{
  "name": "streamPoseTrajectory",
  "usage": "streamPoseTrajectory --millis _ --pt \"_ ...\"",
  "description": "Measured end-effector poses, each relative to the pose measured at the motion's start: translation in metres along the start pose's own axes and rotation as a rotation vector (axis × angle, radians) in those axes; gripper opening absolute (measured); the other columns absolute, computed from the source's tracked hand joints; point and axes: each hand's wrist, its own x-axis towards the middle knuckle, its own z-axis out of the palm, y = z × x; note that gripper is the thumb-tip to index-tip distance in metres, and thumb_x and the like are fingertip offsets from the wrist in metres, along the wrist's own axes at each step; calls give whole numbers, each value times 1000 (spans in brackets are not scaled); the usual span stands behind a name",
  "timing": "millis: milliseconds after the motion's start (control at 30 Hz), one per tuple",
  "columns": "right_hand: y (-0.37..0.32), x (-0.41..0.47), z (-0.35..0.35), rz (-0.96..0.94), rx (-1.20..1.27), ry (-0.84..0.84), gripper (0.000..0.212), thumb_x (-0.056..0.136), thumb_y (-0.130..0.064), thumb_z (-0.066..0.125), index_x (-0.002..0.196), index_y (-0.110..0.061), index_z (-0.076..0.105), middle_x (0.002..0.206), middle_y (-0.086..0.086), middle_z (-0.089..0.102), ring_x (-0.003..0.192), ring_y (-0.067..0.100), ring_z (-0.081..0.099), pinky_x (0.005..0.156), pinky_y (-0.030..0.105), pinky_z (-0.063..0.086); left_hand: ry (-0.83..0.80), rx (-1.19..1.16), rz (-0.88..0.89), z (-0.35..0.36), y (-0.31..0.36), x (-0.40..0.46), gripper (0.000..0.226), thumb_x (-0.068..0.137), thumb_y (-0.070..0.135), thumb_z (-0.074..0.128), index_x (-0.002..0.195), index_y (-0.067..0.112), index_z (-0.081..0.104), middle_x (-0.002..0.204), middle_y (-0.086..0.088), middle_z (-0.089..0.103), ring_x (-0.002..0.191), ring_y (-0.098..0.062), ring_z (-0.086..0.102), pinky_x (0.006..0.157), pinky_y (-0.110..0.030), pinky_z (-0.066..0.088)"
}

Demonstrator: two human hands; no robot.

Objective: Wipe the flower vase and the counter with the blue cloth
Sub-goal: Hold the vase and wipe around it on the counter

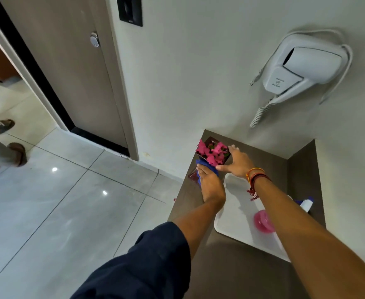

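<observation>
Faintly, hair dryer (pixel 302 67) label unreadable.

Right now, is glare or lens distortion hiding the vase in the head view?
Head view: wide-angle bending curves the door frame; two glare spots sit on the glossy grey floor tiles, away from the dark square vase of pink flowers, which stays clear.

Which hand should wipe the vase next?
The left hand: it already presses the blue cloth against the flower vase. The right hand only steadies the vase's other side.
</observation>
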Motion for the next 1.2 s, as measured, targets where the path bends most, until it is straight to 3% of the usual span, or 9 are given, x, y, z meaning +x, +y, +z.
streamPoseTrajectory --millis 167,467,567,700,767,833,933,1033,1200 --pt "-2 -1 -2 9 7 -4 106 73 -37 84 154 -7 22 164 14 14 150 33 16 119 45 24 -31 175 108 5 -15 -2 78 99 -7 49 155 -6 -5 166 -23 6 155 -36 10 123 -46 31" --pt "-4 -4 -3 13 28 4 100 75 -32 83 153 -7 26 163 15 16 149 35 21 118 46 27 -170 417 317 -1 -40 -8 77 103 26 46 155 -7 0 164 -29 7 153 -42 9 125 -50 20" --pt "-5 -4 -3 21 15 -1 101 75 -32 83 154 -7 24 163 15 16 150 34 19 118 45 26 -228 482 345 -7 -51 -4 71 105 22 44 156 -3 1 165 -27 9 153 -41 13 125 -50 22" --pt "-6 -5 -2 33 -4 1 104 75 -35 82 154 -6 22 164 15 14 150 32 18 118 44 25 -123 157 -13 -19 -57 5 41 102 13 50 140 2 41 129 -21 62 114 -34 64 97 -46 57" --pt "-6 -5 -2 37 -11 1 106 75 -35 83 155 -6 20 164 15 14 150 33 17 118 44 25 23 -56 -301 -29 -51 10 31 102 17 50 129 2 51 114 -16 68 97 -28 67 84 -40 60" --pt "-7 -6 -2 40 -16 0 108 74 -36 83 155 -5 19 164 15 14 150 33 17 118 45 24 109 -156 -388 -33 -45 14 34 102 17 49 133 3 45 112 -15 66 91 -25 64 76 -36 55" --pt "-7 -5 -3 42 -17 -7 108 73 -36 84 155 -6 19 163 15 15 150 34 18 118 45 26 81 -138 -194 -26 -28 19 49 100 9 46 146 2 30 135 -23 56 119 -37 58 98 -43 52" --pt "-9 -2 -4 41 -24 -6 107 73 -35 84 154 -5 22 162 16 20 148 35 22 117 44 29 14 -108 -129 -4 -20 24 71 99 -4 43 159 9 8 165 -15 21 151 -35 24 121 -50 32" --pt "-10 3 -5 37 -64 12 98 68 -36 86 146 -1 37 149 19 43 137 37 43 108 43 41 67 -2 -149 23 -31 27 82 95 -15 42 158 9 -5 168 -13 2 156 -31 -1 124 -55 14"
